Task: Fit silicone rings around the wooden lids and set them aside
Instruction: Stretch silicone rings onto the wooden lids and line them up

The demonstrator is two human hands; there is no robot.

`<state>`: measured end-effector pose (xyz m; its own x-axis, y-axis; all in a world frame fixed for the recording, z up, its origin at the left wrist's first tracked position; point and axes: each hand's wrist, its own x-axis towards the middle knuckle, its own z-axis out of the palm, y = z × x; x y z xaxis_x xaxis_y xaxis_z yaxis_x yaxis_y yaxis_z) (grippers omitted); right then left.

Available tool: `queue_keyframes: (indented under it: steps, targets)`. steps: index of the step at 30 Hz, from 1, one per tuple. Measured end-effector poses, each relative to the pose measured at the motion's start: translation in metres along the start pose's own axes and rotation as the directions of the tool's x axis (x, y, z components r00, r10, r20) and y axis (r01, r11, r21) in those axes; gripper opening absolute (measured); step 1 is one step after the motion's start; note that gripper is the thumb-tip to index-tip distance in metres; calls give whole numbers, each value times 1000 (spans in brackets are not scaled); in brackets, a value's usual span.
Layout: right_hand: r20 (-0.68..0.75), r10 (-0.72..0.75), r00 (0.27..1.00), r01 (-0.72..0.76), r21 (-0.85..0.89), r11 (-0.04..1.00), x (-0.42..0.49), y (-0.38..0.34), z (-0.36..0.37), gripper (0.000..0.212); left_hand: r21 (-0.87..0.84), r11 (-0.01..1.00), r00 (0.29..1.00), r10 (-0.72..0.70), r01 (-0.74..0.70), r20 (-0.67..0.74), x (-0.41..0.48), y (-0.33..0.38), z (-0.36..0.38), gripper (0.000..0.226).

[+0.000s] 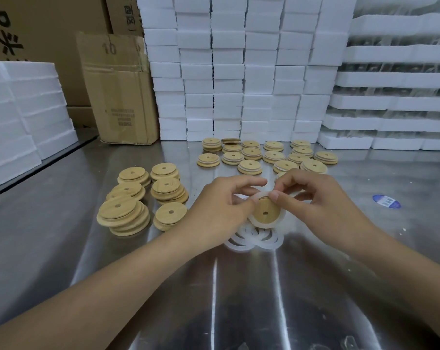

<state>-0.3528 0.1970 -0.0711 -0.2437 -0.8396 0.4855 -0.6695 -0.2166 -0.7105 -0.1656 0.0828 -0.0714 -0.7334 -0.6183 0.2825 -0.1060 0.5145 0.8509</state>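
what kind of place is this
Most likely a packing or assembly area in a small factory or warehouse: stacked white foam blocks, cardboard cartons, and batches of wooden lids laid out on a steel worktable.

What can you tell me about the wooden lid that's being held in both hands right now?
The wooden lid is a pale, bamboo-like round disc with a small hole through its middle. It is tilted, face toward the camera, above the loose silicone rings on the metal table. A translucent white ring is partly stretched around its rim. The left hand and right hand pinch the ring at the lid's top edge.
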Motion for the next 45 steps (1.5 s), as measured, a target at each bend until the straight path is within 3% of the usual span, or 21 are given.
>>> queue_keyframes:
  steps: [10,23,32,39,45]
  targets:
    - [51,9,999,-8,-5,1000,4,3,-7,12,-1,1000,1000,13,-13,-23,5,-5,-8,8]
    - [120,39,992,-36,-22,999,9,2,-13,8,-72,988,987,-133,139,90,13,-7,-23,2]
    - [162,27,986,-22,-32,999,11,2,-18,9,42,996,988,-88,83,124,15,-9,-29,6]
    - [164,22,986,-21,-4,1000,13,5,-20,20,35,995,991,-96,94,87,14,-11,-28,6]
    - [280,129,951,-140,18,990,15,10,-31,22,71,991,990,-115,109,76,15,-15,-28,10]
